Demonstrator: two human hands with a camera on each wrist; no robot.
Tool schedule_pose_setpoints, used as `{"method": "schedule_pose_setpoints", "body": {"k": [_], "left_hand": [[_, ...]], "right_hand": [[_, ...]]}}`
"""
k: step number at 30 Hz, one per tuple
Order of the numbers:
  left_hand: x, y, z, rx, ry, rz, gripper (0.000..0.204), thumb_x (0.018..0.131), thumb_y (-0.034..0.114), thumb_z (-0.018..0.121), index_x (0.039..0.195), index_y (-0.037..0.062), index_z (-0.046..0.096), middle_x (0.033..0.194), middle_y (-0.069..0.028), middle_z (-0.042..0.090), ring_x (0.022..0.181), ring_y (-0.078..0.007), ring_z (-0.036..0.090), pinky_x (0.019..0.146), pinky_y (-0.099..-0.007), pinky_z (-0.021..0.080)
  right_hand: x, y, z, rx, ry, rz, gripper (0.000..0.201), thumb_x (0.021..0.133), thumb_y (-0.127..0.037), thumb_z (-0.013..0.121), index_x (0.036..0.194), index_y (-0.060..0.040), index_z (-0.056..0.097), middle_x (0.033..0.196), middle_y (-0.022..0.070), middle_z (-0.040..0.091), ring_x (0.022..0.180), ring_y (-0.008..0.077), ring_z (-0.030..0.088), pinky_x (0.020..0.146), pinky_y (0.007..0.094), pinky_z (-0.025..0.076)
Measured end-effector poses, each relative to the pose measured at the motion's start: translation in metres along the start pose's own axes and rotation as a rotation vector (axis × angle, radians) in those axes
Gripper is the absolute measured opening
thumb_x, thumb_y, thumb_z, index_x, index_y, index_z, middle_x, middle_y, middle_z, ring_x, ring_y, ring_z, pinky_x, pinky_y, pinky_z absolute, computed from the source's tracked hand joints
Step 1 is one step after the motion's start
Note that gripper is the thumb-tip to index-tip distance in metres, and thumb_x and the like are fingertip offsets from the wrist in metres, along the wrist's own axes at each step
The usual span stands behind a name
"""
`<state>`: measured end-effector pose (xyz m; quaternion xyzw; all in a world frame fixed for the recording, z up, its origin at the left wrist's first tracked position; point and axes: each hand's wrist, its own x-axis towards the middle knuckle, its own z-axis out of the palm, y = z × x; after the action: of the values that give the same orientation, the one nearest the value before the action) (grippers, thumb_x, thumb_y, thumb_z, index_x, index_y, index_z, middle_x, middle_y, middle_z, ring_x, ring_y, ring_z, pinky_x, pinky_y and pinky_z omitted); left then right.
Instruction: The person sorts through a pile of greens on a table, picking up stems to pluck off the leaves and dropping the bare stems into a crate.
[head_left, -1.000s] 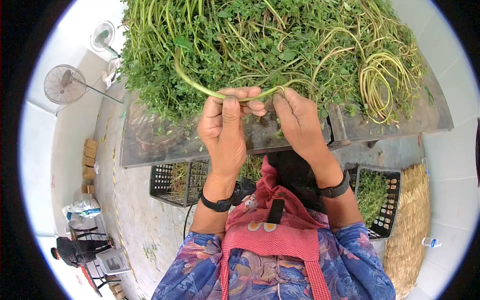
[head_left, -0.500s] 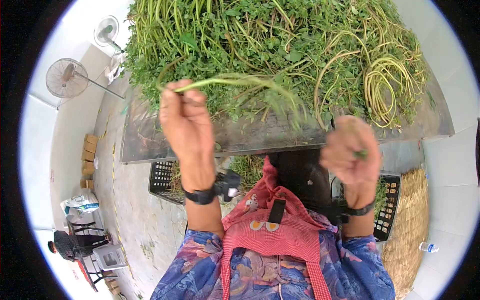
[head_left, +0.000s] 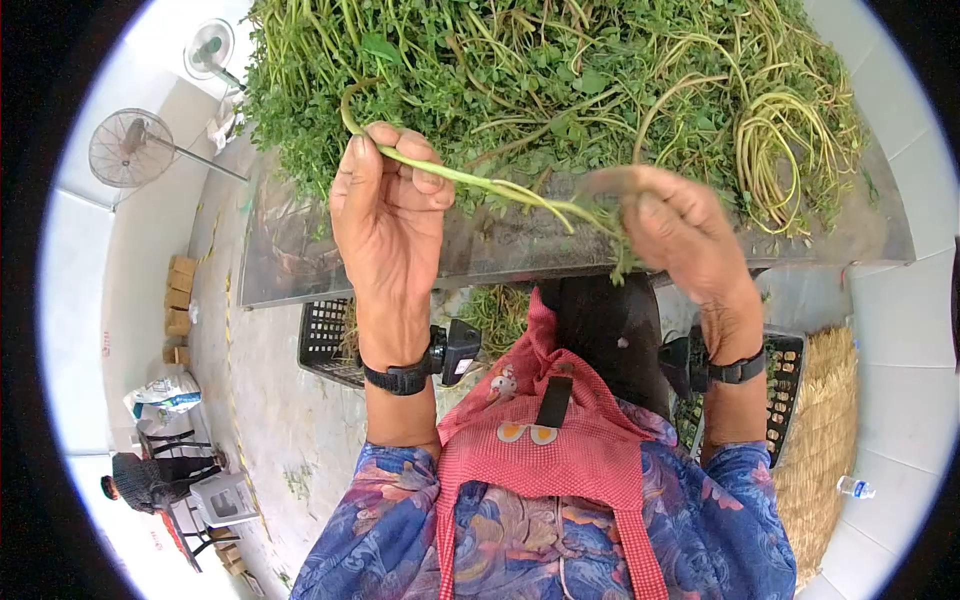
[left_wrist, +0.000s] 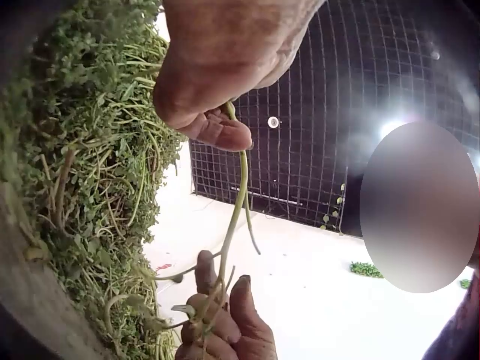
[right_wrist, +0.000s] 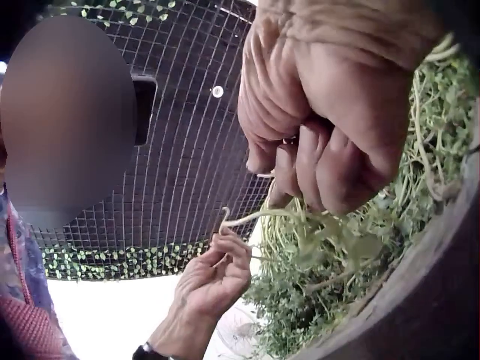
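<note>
The left hand [head_left: 388, 215] pinches a green stem [head_left: 470, 180] between thumb and fingers above the table's near edge; the stem's curved end rises past the fingertips. Its leafy, branched end reaches right to the right hand [head_left: 685, 225], whose fingers are bent and partly blurred. In the left wrist view the stem [left_wrist: 241, 191] hangs from the left hand [left_wrist: 225, 67], with the right hand [left_wrist: 232, 322] at its branched end. The right wrist view shows the right hand [right_wrist: 330, 112] with curled fingers close to the leaves; whether they grip the stem is hidden.
A large heap of leafy stems [head_left: 560, 80] covers much of the table [head_left: 300, 270], with a coiled bundle [head_left: 790, 160] at its right. Below stand black crates [head_left: 330, 340] with greens. Fans [head_left: 130, 148] and another person [head_left: 150, 482] are at the left.
The hands have parted from close together. The left hand has moved left with the stem; the right hand swung out to the right and down, then came back up to the stem's leafy end.
</note>
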<state>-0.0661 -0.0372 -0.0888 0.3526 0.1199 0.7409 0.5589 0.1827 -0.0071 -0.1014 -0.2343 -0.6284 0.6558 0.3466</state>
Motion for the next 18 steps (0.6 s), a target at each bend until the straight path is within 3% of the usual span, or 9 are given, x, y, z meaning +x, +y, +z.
{"method": "schedule_pose_setpoints", "body": {"k": [1, 4, 5, 7, 11, 13, 18], "left_hand": [[0.001, -0.001, 0.0, -0.004, -0.001, 0.002, 0.02, 0.096, 0.02, 0.044, 0.097, 0.0027, 0.055, 0.087, -0.0117, 0.061, 0.069, -0.0164, 0.057, 0.057, -0.0274, 0.048], [0.002, -0.002, -0.002, -0.009, -0.015, 0.002, 0.021, 0.096, 0.02, 0.044, 0.097, 0.0023, 0.055, 0.086, -0.0122, 0.061, 0.068, -0.0169, 0.057, 0.057, -0.0283, 0.048], [0.002, -0.002, -0.002, -0.009, -0.009, 0.0, 0.021, 0.096, 0.02, 0.044, 0.097, 0.0023, 0.055, 0.086, -0.0122, 0.061, 0.068, -0.0169, 0.057, 0.057, -0.0283, 0.048], [0.001, -0.002, 0.001, 0.004, -0.015, 0.007, 0.021, 0.096, 0.02, 0.044, 0.097, 0.0022, 0.055, 0.086, -0.0125, 0.062, 0.068, -0.0169, 0.057, 0.057, -0.0279, 0.048], [0.0, -0.001, 0.003, 0.085, -0.042, 0.022, 0.018, 0.095, 0.018, 0.047, 0.1, 0.0024, 0.054, 0.09, -0.0095, 0.056, 0.073, -0.014, 0.049, 0.061, -0.0252, 0.046], [0.0, -0.002, 0.006, 0.183, 0.042, 0.126, 0.022, 0.096, 0.019, 0.044, 0.096, -0.0008, 0.055, 0.085, -0.0157, 0.063, 0.063, -0.017, 0.06, 0.056, -0.0289, 0.051], [0.0, -0.007, 0.011, 0.336, 0.097, 0.194, 0.022, 0.094, 0.019, 0.048, 0.094, -0.002, 0.055, 0.084, -0.0173, 0.064, 0.061, -0.0177, 0.061, 0.058, -0.0299, 0.052]], "right_hand": [[0.001, 0.002, 0.005, 0.003, 0.0, 0.002, 0.032, 0.094, -0.022, 0.049, 0.116, -0.0012, 0.057, 0.078, -0.0057, 0.054, 0.06, -0.0014, 0.041, 0.052, 0.0161, 0.033], [0.004, 0.009, 0.018, -0.127, -0.014, -0.03, 0.028, 0.093, -0.017, 0.051, 0.113, 0.0015, 0.058, 0.094, -0.0006, 0.06, 0.089, 0.0059, 0.05, 0.079, 0.0213, 0.041], [0.005, 0.014, 0.018, -0.124, -0.015, -0.025, 0.028, 0.093, -0.017, 0.051, 0.113, 0.0015, 0.058, 0.094, -0.0006, 0.06, 0.089, 0.0059, 0.05, 0.079, 0.0213, 0.041], [0.007, 0.028, 0.018, -0.161, -0.01, -0.01, 0.038, 0.093, -0.03, 0.052, 0.116, -0.0002, 0.057, 0.058, -0.0103, 0.035, 0.051, -0.0005, 0.027, 0.045, 0.0181, 0.019], [0.003, 0.031, 0.02, -0.128, -0.005, 0.043, 0.034, 0.093, -0.026, 0.051, 0.112, 0.0006, 0.059, 0.059, -0.01, 0.037, 0.051, -0.0002, 0.029, 0.045, 0.0182, 0.02], [-0.001, 0.034, 0.022, 0.033, 0.031, 0.095, 0.029, 0.092, -0.022, 0.054, 0.107, 0.0014, 0.062, 0.06, -0.0094, 0.039, 0.051, 0.0001, 0.03, 0.044, 0.0181, 0.021], [-0.005, 0.046, 0.022, -0.033, -0.008, 0.04, 0.024, 0.089, -0.018, 0.057, 0.103, 0.0007, 0.063, 0.061, -0.009, 0.042, 0.051, 0.0, 0.031, 0.044, 0.0175, 0.021]]}}
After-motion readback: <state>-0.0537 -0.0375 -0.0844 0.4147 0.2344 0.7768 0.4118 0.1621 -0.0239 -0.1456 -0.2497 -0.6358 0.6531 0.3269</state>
